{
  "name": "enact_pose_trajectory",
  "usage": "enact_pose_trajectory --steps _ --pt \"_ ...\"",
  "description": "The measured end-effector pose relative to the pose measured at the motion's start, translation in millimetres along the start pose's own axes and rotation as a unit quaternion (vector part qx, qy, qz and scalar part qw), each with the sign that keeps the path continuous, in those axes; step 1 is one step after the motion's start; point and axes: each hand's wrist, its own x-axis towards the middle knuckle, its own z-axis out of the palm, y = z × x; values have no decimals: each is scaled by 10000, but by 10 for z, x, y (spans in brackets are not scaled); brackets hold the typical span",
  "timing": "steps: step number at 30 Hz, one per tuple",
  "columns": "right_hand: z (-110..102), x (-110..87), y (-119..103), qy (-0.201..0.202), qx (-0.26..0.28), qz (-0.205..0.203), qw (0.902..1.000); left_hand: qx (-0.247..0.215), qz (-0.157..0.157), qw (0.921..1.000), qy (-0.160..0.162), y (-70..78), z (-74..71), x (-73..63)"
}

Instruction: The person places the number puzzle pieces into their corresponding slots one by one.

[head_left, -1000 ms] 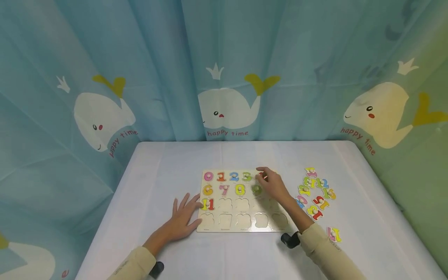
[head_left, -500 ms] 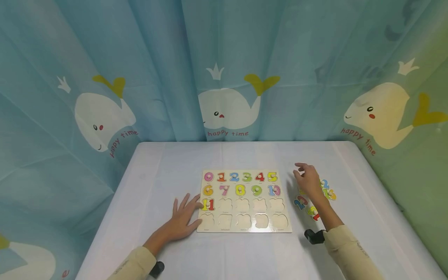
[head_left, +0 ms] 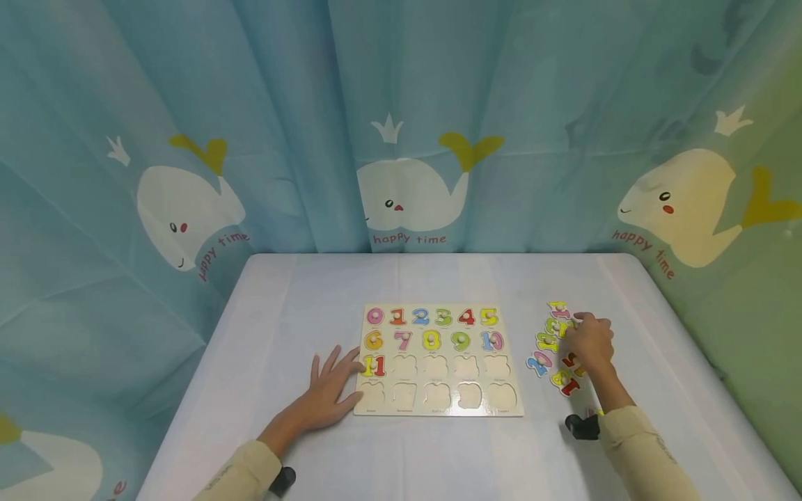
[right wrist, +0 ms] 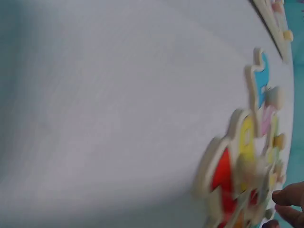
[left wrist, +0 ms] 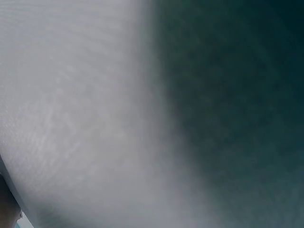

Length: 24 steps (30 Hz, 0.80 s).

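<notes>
Head view: loose number pieces (head_left: 547, 342) lie right of the puzzle board (head_left: 450, 367) on a white table (head_left: 301, 299). We see the right hand (head_left: 591, 341) over them, fingers bent; whether they pinch a piece, we cannot tell. The left hand (head_left: 326, 398), fingers spread, touches the board's left edge.

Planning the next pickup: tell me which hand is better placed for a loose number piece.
The right hand, likely: it is at the loose pieces; the left hand rests at the left edge of the puzzle board.
</notes>
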Motion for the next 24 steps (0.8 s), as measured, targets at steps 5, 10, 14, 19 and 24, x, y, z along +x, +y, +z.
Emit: enact_pose_trajectory --steps 5,10,14,19,24 --pt "20 38 82 -64 -7 -179 9998 -15 -17 10000 15 2 -2 -4" --pt "37 55 126 -23 -87 -223 9997 -6 -23 10000 48 0 13 -6" --pt "41 67 153 23 -107 -281 9995 6 -44 10000 74 0 27 -9" --pt "31 76 180 -11 11 -367 9993 -14 -13 9998 178 -9 43 -8" --pt "21 80 186 -19 84 -434 9990 -11 33 9998 219 -21 38 6"
